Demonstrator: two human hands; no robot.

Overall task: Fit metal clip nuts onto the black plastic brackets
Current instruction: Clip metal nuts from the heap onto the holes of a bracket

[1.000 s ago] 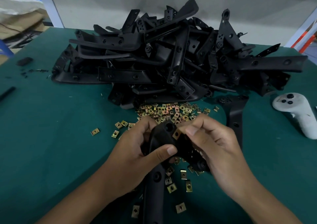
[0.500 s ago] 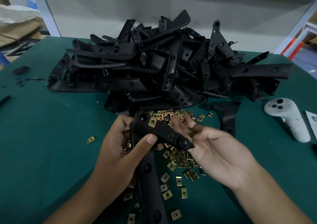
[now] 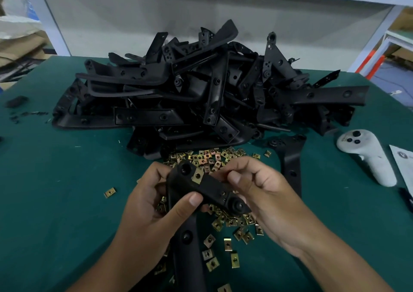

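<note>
Bracket [image 3: 207, 187] — clip nut [image 3: 197, 176] fitted — between both grips.

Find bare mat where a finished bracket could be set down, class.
Bare green mat lies left of the left hand, beyond the lone clip nut. Another patch lies between the right hand and the white controller. Scattered clip nuts crowd the middle.
</note>
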